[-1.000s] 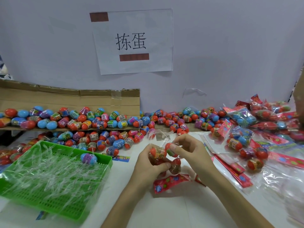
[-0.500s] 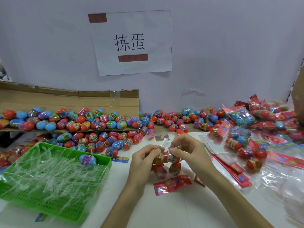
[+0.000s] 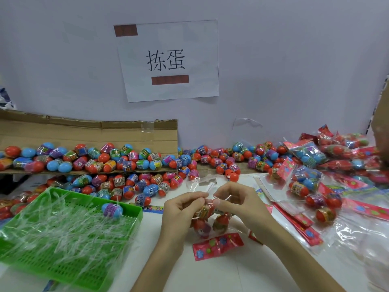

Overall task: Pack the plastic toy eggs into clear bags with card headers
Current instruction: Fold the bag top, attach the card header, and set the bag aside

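- L hand + R hand meet over the table at centre, both on one clear bag.
- L fingers are curled round the bag's upper part and grip it. R thumb & forefinger pinch the same spot from the other side.
- The bag hangs mouth up. Its red card header is at the bottom, on the table. The clear mouth flap sticks up above the fingers.
- Inside the bag: two red toy eggs sit low, side by side. There are more up between the fingers, count unclear.
- Loose eggs, red/blue w/ printed wraps, are heaped along the back of the table & on a cardboard sheet at L.
- A green basket at front L is full of clear plastic strips. One blue-purple egg lies on top near its R rim.
- R side: filled bags are piled at the back. Empty bags w/ red headers are stacked near the R forearm.
- A paper sign w/ two printed characters is taped to the wall.
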Motion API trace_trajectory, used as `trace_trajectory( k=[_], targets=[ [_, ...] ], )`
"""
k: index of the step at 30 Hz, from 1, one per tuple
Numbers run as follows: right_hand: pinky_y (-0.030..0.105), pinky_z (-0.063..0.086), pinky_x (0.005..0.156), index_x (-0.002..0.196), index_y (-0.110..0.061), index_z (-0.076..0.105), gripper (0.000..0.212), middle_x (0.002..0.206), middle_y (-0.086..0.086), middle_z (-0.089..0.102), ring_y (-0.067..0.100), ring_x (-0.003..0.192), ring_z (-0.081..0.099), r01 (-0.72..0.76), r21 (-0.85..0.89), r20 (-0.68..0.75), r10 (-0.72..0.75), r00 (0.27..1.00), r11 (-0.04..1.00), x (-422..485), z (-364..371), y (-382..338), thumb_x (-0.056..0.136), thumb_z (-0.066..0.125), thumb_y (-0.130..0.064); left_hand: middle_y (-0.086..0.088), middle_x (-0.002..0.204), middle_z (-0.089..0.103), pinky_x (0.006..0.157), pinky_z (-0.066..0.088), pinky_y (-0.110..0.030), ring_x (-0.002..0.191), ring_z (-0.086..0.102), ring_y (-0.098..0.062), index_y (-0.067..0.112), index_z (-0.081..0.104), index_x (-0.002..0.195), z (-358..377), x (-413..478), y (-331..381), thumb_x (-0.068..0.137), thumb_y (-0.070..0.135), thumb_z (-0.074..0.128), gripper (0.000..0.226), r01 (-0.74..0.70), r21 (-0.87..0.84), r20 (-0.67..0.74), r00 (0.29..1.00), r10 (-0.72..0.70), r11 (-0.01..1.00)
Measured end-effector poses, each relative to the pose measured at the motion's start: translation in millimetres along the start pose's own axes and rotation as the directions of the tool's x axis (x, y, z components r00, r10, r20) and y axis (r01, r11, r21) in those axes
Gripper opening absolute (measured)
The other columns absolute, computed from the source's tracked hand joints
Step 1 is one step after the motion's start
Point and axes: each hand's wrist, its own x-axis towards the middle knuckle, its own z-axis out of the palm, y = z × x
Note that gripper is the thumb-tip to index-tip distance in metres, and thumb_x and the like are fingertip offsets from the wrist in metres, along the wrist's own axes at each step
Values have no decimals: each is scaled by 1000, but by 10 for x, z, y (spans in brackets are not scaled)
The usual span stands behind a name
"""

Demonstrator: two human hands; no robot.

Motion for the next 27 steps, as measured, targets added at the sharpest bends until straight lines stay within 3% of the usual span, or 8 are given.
trace_trajectory(
  k=[3, 8, 12, 15, 18, 20, 23, 27],
  targets=[
    [32, 54, 63, 80, -24, 74, 10, 83, 5, 73, 25, 79, 72, -24, 45, -34, 26, 999, 999, 4, -4, -14, 84, 82, -19, 1, 91, 81, 76, 63, -38, 85, 79, -21, 24, 79, 106, 38, -25, 21, 96, 26, 70, 14, -52, -23, 7, 999, 52, 998],
    [23, 55, 63, 86, -29, 77, 11, 89, 0, 75, 16, 82, 70, -73, 85, -56, 78, 995, 994, 10, 4, -31, 94, 69, -30, 3, 99, 81, 71, 60, -25, 93, 77, -14, 24, 82, 100, 22, -19, 58, 103, 30, 57, 26, -33, -92, -3, 999, 33, 995],
    [28, 59, 64, 87, -33, 81, 17, 90, -4, 77, 16, 83, 73, -51, 53, -101, 56, 993, 997, 3, 32, -34, 95, 68, -27, -2, 102, 80, 80, 59, -32, 97, 77, -20, 22, 84, 95, 11, -43, 86, 104, 25, 55, 30, -41, -143, -15, 999, 39, 989],
    [25, 57, 63, 84, -34, 82, 12, 86, -4, 78, 15, 79, 72, -23, 4, -137, 24, 990, 1000, 6, 34, -43, 91, 72, -30, -4, 100, 80, 72, 60, -26, 93, 77, -20, 24, 84, 96, 18, -68, 138, 100, 32, 57, 28, -25, -167, -17, 1000, 22, 986],
    [31, 58, 69, 83, -31, 82, 14, 86, -1, 78, 20, 83, 73, -11, 55, -135, 18, 991, 998, 25, 37, -116, 86, 72, -40, -2, 101, 81, 74, 61, -26, 94, 77, -17, 29, 84, 96, 19, -119, 225, 90, 43, 57, 31, -62, -187, -6, 998, 62, 980],
    [27, 57, 69, 83, -30, 82, 25, 86, -1, 78, 16, 80, 72, 28, 53, -106, -23, 994, 998, 66, 20, -225, 84, 66, -50, -1, 103, 80, 80, 59, -30, 98, 77, -15, 27, 83, 98, 12, -131, 308, 88, 44, 56, 34, -76, -230, -12, 997, 75, 970],
    [24, 55, 67, 80, -27, 80, 27, 83, 0, 76, 12, 74, 68, 119, 15, -45, -118, 992, 993, 178, -23, -456, 88, 63, -46, -5, 105, 80, 87, 55, -36, 101, 76, -18, 20, 82, 101, -27, -96, 467, 87, 43, 58, 36, -89, -301, -6, 996, 92, 950],
    [17, 51, 59, 82, -20, 81, 22, 71, -2, 73, 7, 65, 67, 225, -40, -105, -228, 968, 973, 425, -72, -812, 94, 67, -33, -6, 105, 80, 71, 59, -25, 93, 77, -16, 13, 79, 106, -20, 35, 829, 87, 41, 59, 39, -127, -368, 6, 990, 139, 921]
  ],
)
